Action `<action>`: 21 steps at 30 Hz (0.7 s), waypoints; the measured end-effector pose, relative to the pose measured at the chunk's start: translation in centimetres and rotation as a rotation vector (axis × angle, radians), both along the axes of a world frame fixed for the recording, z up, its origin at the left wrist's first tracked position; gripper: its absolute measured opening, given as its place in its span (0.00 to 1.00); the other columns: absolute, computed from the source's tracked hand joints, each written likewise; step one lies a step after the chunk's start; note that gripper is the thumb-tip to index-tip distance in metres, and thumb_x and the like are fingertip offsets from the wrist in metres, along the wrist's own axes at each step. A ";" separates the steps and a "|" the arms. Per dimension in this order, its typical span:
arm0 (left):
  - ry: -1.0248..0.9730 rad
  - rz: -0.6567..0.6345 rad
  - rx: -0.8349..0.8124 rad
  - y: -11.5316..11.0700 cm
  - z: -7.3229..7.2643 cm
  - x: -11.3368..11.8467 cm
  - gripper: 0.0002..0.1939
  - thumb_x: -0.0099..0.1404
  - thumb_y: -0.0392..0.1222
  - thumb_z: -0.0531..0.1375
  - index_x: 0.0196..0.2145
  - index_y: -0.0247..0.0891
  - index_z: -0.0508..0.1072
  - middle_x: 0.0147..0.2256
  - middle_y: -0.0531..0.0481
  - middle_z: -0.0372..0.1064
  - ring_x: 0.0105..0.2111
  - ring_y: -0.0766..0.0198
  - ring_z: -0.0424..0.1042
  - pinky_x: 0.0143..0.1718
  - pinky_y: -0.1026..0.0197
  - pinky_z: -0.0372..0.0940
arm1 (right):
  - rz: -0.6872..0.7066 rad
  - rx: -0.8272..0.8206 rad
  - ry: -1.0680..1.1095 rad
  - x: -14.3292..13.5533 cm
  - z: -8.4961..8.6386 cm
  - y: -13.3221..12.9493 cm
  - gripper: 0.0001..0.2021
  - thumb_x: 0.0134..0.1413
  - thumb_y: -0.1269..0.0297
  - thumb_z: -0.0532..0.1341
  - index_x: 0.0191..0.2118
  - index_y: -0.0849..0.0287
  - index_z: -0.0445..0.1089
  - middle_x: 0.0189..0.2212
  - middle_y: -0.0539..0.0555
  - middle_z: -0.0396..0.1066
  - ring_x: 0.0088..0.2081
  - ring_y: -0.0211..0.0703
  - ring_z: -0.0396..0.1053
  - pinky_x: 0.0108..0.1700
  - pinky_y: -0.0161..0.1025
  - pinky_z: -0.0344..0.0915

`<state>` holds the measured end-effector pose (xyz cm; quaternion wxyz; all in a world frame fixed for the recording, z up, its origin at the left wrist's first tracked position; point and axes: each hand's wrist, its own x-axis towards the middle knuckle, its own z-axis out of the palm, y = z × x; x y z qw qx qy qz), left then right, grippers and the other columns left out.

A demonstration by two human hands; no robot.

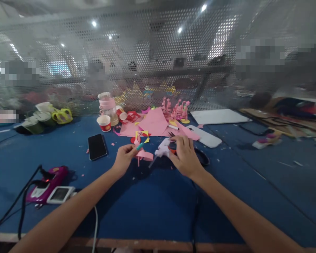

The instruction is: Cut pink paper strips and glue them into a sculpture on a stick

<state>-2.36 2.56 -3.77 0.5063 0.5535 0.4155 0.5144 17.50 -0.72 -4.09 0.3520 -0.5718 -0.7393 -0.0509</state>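
Observation:
My left hand [125, 159] is closed, pinching a pink paper piece [144, 154] with curled strips. A teal spot shows at its thumb tip; I cannot tell whether it is a nail or a separate bit. To the right, the fingers of my right hand [184, 154] are curled around a white glue gun [162, 148] with an orange part, partly hidden by the hand. Dark pointed tips, like those of scissors [171, 134], show just beyond the fingers. A yellow paper square [145, 136] with a cut-out lies behind the pink piece.
Pink sheets [154, 121] and pink paper figures [183, 110] lie at the back, near a jar [107, 107] and paper cup [104, 123]. A black phone [97, 147] and purple power strip [46, 184] are left. A white phone-like slab [205, 136] lies right. Cables cross the front edge.

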 end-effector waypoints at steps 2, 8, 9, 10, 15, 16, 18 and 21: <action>-0.020 -0.005 -0.013 0.0 0.1 0.1 0.18 0.42 0.50 0.65 0.12 0.33 0.65 0.12 0.58 0.55 0.15 0.75 0.51 0.18 0.68 0.47 | 0.131 0.025 0.189 -0.8 0.6 -0.3 0.11 0.49 0.62 0.51 0.38 0.60 0.60 0.38 0.60 0.61 0.44 0.51 0.57 0.47 0.50 0.52; -0.109 -0.048 -0.088 -0.4 0.5 0.3 0.18 0.37 0.51 0.66 0.12 0.34 0.66 0.12 0.58 0.57 0.15 0.74 0.54 0.18 0.68 0.49 | 0.407 -0.248 0.566 -4.1 1.2 0.0 0.10 0.46 0.59 0.56 0.34 0.57 0.63 0.37 0.55 0.64 0.44 0.45 0.60 0.48 0.47 0.55; -0.110 -0.053 -0.090 -0.5 0.5 0.2 0.18 0.37 0.51 0.66 0.12 0.33 0.66 0.12 0.58 0.58 0.15 0.74 0.54 0.18 0.68 0.50 | 0.431 -0.273 0.604 -4.4 1.1 0.3 0.10 0.45 0.59 0.57 0.34 0.58 0.63 0.38 0.55 0.63 0.44 0.45 0.60 0.48 0.46 0.55; -0.110 -0.055 -0.089 -0.5 0.6 0.2 0.18 0.37 0.51 0.66 0.13 0.33 0.66 0.12 0.58 0.58 0.15 0.74 0.54 0.18 0.68 0.50 | 0.449 -0.297 0.640 -4.6 0.9 0.6 0.10 0.44 0.59 0.57 0.34 0.58 0.63 0.38 0.55 0.63 0.45 0.45 0.60 0.48 0.46 0.55; -0.089 -0.055 -0.082 -0.5 0.6 0.3 0.19 0.37 0.52 0.65 0.12 0.33 0.64 0.11 0.58 0.57 0.14 0.74 0.53 0.18 0.68 0.49 | 0.476 -0.396 0.778 -4.7 0.5 1.3 0.11 0.42 0.58 0.58 0.31 0.59 0.64 0.39 0.56 0.63 0.46 0.46 0.60 0.48 0.47 0.56; -0.086 -0.059 -0.082 -0.6 0.7 0.3 0.19 0.37 0.52 0.65 0.11 0.33 0.64 0.11 0.58 0.56 0.14 0.75 0.53 0.18 0.68 0.49 | 0.472 -0.406 0.790 -4.7 0.5 1.3 0.11 0.42 0.57 0.59 0.31 0.59 0.65 0.39 0.56 0.63 0.46 0.46 0.60 0.47 0.47 0.56; -0.084 -0.071 -0.089 -0.6 0.8 0.4 0.20 0.37 0.52 0.65 0.11 0.33 0.64 0.11 0.58 0.56 0.14 0.74 0.53 0.18 0.68 0.49 | 0.456 -0.417 0.810 -4.8 0.6 1.1 0.12 0.40 0.57 0.60 0.30 0.59 0.65 0.39 0.56 0.63 0.46 0.46 0.60 0.47 0.46 0.57; -0.077 -0.085 -0.104 -0.6 0.8 0.4 0.19 0.37 0.52 0.65 0.12 0.33 0.64 0.12 0.57 0.58 0.15 0.74 0.54 0.19 0.68 0.50 | 0.446 -0.415 0.829 -5.1 0.7 0.8 0.11 0.39 0.58 0.60 0.30 0.59 0.65 0.38 0.56 0.63 0.45 0.46 0.61 0.46 0.46 0.58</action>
